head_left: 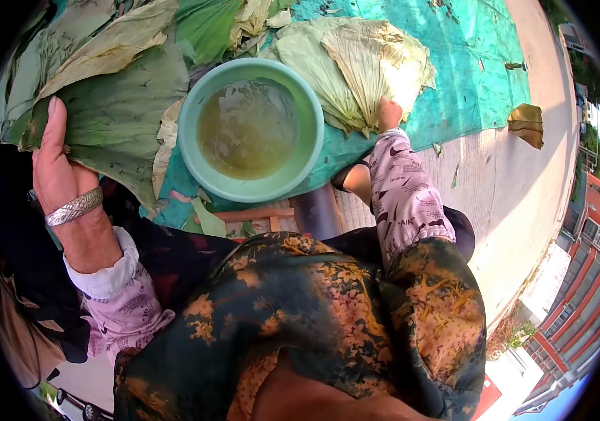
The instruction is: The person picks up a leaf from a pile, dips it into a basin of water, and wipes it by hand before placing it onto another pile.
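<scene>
My left hand, with a patterned silver bangle on its wrist, pinches the edge of a large green lotus leaf at the left; the fingers are partly hidden. On the far side of the basin, my right hand is closed on the near edge of a pale, dried lotus leaf, which lies over another pale green leaf. Between my hands stands a light green plastic basin with murky brownish water in it.
More leaves are heaped at the upper left on a green tarp. A brown leaf piece lies on the concrete ground at the right. A wooden frame is below the basin. Another person's dark clothing shows at the left.
</scene>
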`<state>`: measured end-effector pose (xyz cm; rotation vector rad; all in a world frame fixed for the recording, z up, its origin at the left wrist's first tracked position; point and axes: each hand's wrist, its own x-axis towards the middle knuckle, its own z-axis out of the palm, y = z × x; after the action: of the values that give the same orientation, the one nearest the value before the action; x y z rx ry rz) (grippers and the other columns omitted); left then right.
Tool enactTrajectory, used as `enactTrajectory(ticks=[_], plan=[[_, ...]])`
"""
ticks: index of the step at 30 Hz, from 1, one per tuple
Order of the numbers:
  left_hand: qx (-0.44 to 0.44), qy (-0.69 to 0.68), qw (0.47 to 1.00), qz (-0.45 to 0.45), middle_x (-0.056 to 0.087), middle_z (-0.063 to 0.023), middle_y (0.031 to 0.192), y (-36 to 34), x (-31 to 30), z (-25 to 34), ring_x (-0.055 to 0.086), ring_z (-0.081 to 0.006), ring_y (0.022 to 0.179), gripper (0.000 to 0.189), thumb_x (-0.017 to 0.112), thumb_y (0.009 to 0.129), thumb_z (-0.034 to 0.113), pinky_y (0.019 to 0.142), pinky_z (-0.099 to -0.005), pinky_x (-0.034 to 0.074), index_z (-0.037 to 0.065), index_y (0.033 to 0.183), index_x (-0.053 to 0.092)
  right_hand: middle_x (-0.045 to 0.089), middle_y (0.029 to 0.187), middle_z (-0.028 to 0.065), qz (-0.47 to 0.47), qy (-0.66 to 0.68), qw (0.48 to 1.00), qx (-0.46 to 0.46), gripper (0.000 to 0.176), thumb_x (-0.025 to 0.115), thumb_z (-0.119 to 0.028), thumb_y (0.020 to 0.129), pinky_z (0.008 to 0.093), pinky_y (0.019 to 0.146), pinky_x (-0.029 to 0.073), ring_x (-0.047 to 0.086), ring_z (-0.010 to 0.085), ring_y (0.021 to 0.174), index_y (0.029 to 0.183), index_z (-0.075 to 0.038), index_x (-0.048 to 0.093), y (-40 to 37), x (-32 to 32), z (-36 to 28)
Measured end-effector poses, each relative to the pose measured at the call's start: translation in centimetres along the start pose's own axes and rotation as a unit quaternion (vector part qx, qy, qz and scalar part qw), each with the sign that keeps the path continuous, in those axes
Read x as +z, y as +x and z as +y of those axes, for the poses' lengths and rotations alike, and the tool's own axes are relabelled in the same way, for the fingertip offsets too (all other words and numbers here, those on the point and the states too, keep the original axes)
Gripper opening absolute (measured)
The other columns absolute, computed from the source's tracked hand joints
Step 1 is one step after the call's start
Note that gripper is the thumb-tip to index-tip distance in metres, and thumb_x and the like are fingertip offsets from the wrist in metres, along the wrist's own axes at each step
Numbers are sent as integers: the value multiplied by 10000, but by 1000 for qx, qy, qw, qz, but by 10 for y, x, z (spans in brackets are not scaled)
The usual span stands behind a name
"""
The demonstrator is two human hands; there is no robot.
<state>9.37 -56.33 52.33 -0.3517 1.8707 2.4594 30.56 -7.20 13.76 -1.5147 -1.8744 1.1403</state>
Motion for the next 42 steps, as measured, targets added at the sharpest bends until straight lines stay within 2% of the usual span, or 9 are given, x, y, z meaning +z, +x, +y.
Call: enactTrajectory(ticks=[7,14,16,20,23,28,32,39,42], plan=[[-14,9,1000,22,569,-102,1081,-3,12,3,564,-195,959,312,592,829,100,832,-321,460,-22,1108,524,609,908,236,34,-192,981,21,299,527,-194,723,381,787,443,582,356,884,908,35,581,-29,-8,-29],[-12,16,1000,2,569,-109,1080,-4,3,-4,565,-198,954,308,599,817,75,821,-325,470,-30,1098,530,610,959,200,-17,-351,935,-38,340,569,-268,762,382,801,453,575,329,936,963,5,578,1,-48,-65],[-1,19,999,-38,575,-112,1068,-1,2,-11,569,-195,945,297,605,812,74,820,-321,471,-35,1081,540,626,909,175,-205,-651,676,-279,273,555,-247,770,382,730,480,592,307,898,926,-28,605,74,-62,-63],[67,69,988,-122,594,-100,1016,-7,13,-27,587,-176,874,279,618,803,79,790,-301,475,-45,1046,557,610,728,31,-254,-334,907,-35,235,538,-254,829,283,525,479,605,129,621,933,-66,631,112,-94,-135],[130,219,947,-195,600,-76,997,3,9,-40,578,-153,857,238,616,809,98,770,-281,463,-14,1015,575,624,826,42,-229,-274,933,-51,289,550,-271,828,283,598,487,613,141,718,1031,-70,595,117,-103,-163],[-11,194,928,-317,616,-43,926,-24,78,-30,583,-137,819,194,607,806,97,746,-266,465,17,981,584,620,858,47,-244,-225,943,-28,280,545,-248,816,324,654,495,603,157,738,1028,-69,583,116,-96,-162],[-79,266,846,-456,611,-16,840,-50,142,-47,571,-108,716,146,576,812,80,661,-247,470,32,950,589,652,769,74,-75,-594,649,-470,153,545,-138,731,307,647,501,628,205,704,800,-62,659,144,-79,-141],[-98,468,677,-559,625,-66,835,-66,285,-205,597,-166,716,217,591,788,97,654,-295,480,10,986,583,633,718,31,-56,-266,851,-449,179,527,-206,768,284,557,461,587,172,607,807,-73,642,138,-83,-174],[-22,539,636,-552,640,-118,853,-45,315,-298,611,-212,778,212,593,747,126,710,-309,474,34,936,623,649,840,31,-242,100,965,24,223,502,-273,836,329,536,456,580,165,627,963,-109,585,129,-75,-207]])
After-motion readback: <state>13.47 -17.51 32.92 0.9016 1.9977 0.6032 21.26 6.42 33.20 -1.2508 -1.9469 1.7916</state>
